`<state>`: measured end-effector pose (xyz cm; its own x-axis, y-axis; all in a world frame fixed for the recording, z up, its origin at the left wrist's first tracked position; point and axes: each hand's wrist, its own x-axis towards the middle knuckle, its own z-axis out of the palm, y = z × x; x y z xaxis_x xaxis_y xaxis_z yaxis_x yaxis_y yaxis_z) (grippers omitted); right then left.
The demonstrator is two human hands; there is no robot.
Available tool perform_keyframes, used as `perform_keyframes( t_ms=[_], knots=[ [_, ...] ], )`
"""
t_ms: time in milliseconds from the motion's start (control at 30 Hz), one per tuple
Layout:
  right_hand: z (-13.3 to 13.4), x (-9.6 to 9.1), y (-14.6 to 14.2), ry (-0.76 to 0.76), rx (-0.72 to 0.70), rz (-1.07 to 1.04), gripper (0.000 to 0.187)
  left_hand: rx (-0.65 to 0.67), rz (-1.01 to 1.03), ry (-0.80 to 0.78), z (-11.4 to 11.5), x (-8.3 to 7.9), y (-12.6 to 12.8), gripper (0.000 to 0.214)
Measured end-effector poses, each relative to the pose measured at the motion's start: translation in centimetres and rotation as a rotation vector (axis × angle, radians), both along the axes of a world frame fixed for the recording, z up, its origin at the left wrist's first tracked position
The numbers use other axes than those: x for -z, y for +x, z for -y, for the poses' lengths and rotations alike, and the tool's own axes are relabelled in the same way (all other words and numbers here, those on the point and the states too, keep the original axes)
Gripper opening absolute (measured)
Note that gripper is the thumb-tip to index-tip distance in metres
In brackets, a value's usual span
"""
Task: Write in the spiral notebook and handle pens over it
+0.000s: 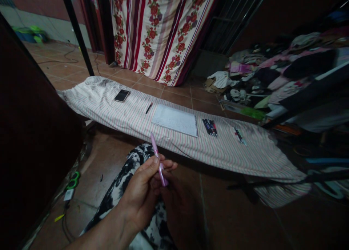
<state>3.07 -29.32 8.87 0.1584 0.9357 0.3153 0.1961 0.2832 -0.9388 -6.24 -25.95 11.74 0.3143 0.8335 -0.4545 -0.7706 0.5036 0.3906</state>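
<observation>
A slim pink-purple pen (155, 144) is pinched between the thumb and fingers of my left hand (143, 179), its tapered end pointing up and away from me. My right hand (177, 197), dark in shadow, has its fingers closed at the pen's lower end; part of them is hidden. Both hands are above my lap, short of a low bench covered with a striped cloth (120, 115). On this cloth lie a spiral notebook (174, 120) with a pale page, a dark pen (149, 108) left of it, and a bunch of pens (209, 127) on its right.
A phone (122, 95) lies toward the cloth's left end, and small slim items (240, 136) toward its right. Behind hangs a floral curtain (155, 35). Clothes (272, 68) are heaped at right. A green-handled object (73, 181) and a cable are on the tiled floor.
</observation>
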Motion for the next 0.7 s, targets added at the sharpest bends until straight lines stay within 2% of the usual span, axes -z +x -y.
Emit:
perform_keyframes(
  t_ms=[100,233,333,467,600,700],
  knots=[
    [-0.3,-0.1,-0.1,-0.043,-0.042,-0.052,0.023,0.002,-0.014,-0.028,-0.3,0.1,-0.2,0.010],
    [-0.2,0.1,0.4,0.024,-0.104,-0.012,0.034,0.013,-0.031,-0.023,-0.3,0.2,-0.3,0.014],
    [-0.2,0.7,0.7,-0.026,-0.114,-0.071,0.034,0.018,-0.036,-0.002,-0.2,0.2,-0.2,0.015],
    [-0.7,1.8,0.6,-0.129,-0.083,-0.438,0.023,0.048,-0.022,0.073,-0.3,0.4,0.1,0.016],
    [-1.4,2.6,0.5,-0.249,-0.096,-0.811,0.022,0.065,-0.078,0.140,-0.4,0.8,0.5,0.019],
    [-1.6,3.5,0.6,-0.335,-0.062,-0.980,0.024,0.062,-0.162,0.148,-0.4,1.0,0.7,0.019]
  ],
)
